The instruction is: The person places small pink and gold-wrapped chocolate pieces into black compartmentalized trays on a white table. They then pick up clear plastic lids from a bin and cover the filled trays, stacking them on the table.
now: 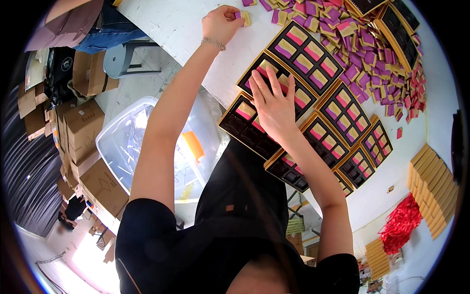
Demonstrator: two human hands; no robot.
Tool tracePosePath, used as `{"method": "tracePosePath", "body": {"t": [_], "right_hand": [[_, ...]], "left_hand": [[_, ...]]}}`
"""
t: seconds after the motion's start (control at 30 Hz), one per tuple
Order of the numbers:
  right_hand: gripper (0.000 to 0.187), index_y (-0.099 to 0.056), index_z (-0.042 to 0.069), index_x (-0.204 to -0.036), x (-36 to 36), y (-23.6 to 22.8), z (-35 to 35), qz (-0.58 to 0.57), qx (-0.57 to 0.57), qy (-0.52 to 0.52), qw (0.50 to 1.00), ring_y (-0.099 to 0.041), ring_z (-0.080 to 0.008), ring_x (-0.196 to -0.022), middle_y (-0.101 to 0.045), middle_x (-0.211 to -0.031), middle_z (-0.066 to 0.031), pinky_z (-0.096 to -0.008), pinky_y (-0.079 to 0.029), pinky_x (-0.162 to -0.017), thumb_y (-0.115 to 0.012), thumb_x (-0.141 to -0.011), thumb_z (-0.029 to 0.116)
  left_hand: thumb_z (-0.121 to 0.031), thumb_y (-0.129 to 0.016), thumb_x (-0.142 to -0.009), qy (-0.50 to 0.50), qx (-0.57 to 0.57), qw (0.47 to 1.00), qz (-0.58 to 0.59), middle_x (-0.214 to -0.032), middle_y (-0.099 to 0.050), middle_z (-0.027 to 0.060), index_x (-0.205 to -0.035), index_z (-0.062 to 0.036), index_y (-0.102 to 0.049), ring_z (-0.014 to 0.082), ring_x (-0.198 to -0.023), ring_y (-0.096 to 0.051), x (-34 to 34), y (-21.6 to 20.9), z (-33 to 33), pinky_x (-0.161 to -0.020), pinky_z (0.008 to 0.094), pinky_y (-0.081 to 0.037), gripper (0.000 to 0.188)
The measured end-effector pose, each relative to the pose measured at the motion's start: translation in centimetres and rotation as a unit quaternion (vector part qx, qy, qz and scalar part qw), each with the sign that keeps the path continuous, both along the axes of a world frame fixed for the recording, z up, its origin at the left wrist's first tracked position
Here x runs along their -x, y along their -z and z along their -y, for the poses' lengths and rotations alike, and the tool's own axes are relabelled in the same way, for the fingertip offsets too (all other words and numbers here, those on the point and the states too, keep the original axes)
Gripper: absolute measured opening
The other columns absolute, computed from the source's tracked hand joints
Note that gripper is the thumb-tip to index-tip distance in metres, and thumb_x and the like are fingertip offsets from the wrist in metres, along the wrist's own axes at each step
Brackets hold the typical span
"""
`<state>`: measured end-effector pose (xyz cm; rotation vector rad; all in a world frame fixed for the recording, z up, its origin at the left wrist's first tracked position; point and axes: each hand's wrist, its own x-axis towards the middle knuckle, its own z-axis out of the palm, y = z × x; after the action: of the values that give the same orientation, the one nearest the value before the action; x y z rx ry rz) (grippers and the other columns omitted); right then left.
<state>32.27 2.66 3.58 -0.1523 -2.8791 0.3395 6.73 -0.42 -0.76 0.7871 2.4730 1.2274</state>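
Observation:
My left hand (220,25) reaches to the far edge of the white table, its fingertips closed on a small purple-and-gold wrapped piece (246,19). Fingers spread, my right hand (275,111) lies over a gold-edged box (245,78) with a black compartment tray. Pink-and-gold wrapped pieces (302,98) show in this tray around my fingers; the part beneath my palm is hidden. Beyond it, another box (304,58) holds purple and pink pieces in two columns. The nearer box (245,128) has pieces in some compartments and bare black compartments beside them.
A large heap of loose wrapped pieces (362,59) covers the far right. More partly filled boxes (345,115) spread rightward. Stacked gold cartons (433,191) and red shredded filler (401,223) lie at right. A clear plastic bin (115,139), a grey stool (117,60) and another person's jeans (110,29) are left.

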Motion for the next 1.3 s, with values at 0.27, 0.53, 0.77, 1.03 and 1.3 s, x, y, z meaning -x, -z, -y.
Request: {"method": "tracePosePath", "body": {"t": [0.27, 0.53, 0.77, 1.03, 1.3], "right_hand": [[0.019, -0.061, 0.007, -0.089, 8.6, -1.6, -8.4, -0.128, -0.025, 0.132, 0.983, -0.059, -0.0251, -0.090, -0.063, -0.089, -0.0051, -0.0420, -0.041, -0.081, -0.070, -0.082, 0.022], [0.021, -0.065, 0.001, -0.101, 16.8, -0.2, -10.8, 0.191, -0.070, 0.191, 0.960, -0.063, -0.0316, -0.093, -0.068, -0.099, -0.0180, -0.0419, -0.048, -0.078, -0.055, -0.087, 0.013], [0.021, -0.060, 0.006, -0.097, 9.4, -1.9, -11.0, -0.063, 0.217, 0.163, 0.960, -0.064, -0.0281, -0.079, -0.066, -0.089, -0.0088, -0.0379, -0.048, -0.068, -0.069, -0.085, 0.022], [0.031, -0.055, 0.004, -0.099, -5.2, -1.8, -1.5, -0.042, 0.124, 0.139, 0.981, -0.055, -0.0309, -0.091, -0.058, -0.099, -0.0126, -0.0421, -0.047, -0.078, -0.072, -0.073, 0.001], [0.084, -0.043, -0.005, -0.137, -9.1, -1.5, 3.3, 0.115, 0.026, 0.172, 0.978, -0.035, -0.0333, -0.138, -0.039, -0.147, -0.0166, -0.0633, -0.028, -0.106, -0.071, -0.075, 0.044]], "left_hand": [[-0.032, -0.080, -0.072, 0.097, 0.208, 0.942, -0.245, -0.098, -0.066, 0.0065, -0.104, -0.0110, -0.067, 0.0278, -0.094, -0.063, -1.0, -4.4, 1.3, -0.081, 0.0380, -0.053, 0.040], [-0.014, -0.077, -0.074, 0.288, 0.112, 0.928, -0.208, -0.109, -0.062, 0.0047, -0.110, -0.0140, -0.063, 0.0265, -0.106, -0.058, 1.9, -1.4, 2.9, -0.088, 0.0358, -0.050, 0.039], [-0.014, -0.079, -0.071, 0.413, -0.078, 0.905, -0.062, -0.108, -0.064, 0.0043, -0.101, -0.0121, -0.067, 0.0271, -0.101, -0.057, -9.5, -6.5, 5.0, -0.090, 0.0360, -0.048, 0.032], [-0.025, -0.076, -0.072, 0.422, -0.009, 0.889, -0.177, -0.122, -0.060, 0.0036, -0.116, -0.0107, -0.063, 0.0270, -0.120, -0.051, -12.7, -5.4, 6.3, -0.098, 0.0392, -0.044, 0.048], [-0.048, -0.056, -0.084, 0.491, 0.188, 0.805, -0.273, -0.155, -0.030, -0.0005, -0.149, -0.0140, -0.034, 0.0191, -0.144, -0.027, -14.7, -5.8, 9.9, -0.118, 0.0486, -0.015, 0.076]]}}
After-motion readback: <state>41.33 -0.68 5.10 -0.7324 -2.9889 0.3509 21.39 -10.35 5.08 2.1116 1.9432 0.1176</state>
